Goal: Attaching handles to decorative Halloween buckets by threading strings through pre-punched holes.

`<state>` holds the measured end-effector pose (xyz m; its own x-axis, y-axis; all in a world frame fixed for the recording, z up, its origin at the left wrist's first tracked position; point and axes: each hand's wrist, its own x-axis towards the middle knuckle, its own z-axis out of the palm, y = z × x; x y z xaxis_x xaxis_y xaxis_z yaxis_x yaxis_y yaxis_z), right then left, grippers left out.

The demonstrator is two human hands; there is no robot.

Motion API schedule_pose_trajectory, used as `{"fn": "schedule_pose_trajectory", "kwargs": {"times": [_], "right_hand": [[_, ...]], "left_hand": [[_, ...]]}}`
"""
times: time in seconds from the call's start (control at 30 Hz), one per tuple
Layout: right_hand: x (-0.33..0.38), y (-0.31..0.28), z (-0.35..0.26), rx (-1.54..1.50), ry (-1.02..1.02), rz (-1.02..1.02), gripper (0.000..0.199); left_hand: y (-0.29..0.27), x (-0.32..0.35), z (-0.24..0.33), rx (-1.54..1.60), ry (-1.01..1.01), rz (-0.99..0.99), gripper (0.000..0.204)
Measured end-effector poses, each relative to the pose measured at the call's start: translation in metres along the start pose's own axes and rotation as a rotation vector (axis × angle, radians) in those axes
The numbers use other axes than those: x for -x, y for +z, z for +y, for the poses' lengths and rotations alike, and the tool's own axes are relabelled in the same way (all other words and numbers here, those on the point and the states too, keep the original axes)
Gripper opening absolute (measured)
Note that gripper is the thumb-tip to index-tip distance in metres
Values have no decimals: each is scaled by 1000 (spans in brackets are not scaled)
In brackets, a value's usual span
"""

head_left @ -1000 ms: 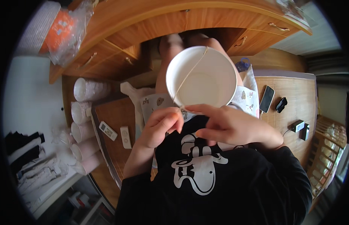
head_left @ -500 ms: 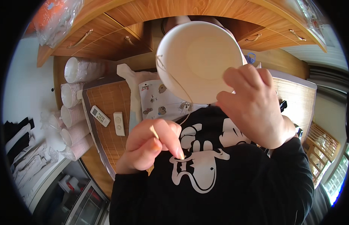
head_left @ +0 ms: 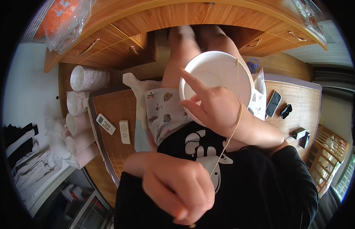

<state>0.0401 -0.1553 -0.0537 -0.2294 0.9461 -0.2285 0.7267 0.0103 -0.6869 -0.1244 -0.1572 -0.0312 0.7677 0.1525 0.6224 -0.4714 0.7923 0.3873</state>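
Observation:
A white round bucket [head_left: 227,74], wide-mouthed, rests over my thighs with its opening facing up. A thin tan string [head_left: 239,110] is tied at its far right rim. From the knot the string runs past my right wrist and down to my left hand [head_left: 181,187]. That hand is closed low before my chest, pinching the string, with a short end showing below the fingers. My right hand [head_left: 213,105] lies across the near part of the bucket's mouth. Its index finger and thumb are spread toward the left rim; the other fingers are hidden.
Several stacks of wrapped paper buckets [head_left: 80,123] stand at the left. On the mat lie a white remote [head_left: 106,124], a power strip [head_left: 125,132], and a phone [head_left: 274,104] at the right. A wooden desk with drawers [head_left: 208,17] closes the far side.
The bucket has come down from its raised, tilted position and turned, bringing the knot from left to right. My left hand moved nearer my body with the string; my right hand crossed over the mouth.

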Motion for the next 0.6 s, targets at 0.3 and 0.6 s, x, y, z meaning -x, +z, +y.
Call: {"fn": "schedule_pose_trajectory", "kwargs": {"times": [0.3,0.6], "right_hand": [[53,-53,28,4,-121,-86,77],[46,-60,25,-186,-381,225,38]], "left_hand": [[-10,50,13,-938,-329,803,34],[-19,48,26,-1041,-422,913,29]]}}
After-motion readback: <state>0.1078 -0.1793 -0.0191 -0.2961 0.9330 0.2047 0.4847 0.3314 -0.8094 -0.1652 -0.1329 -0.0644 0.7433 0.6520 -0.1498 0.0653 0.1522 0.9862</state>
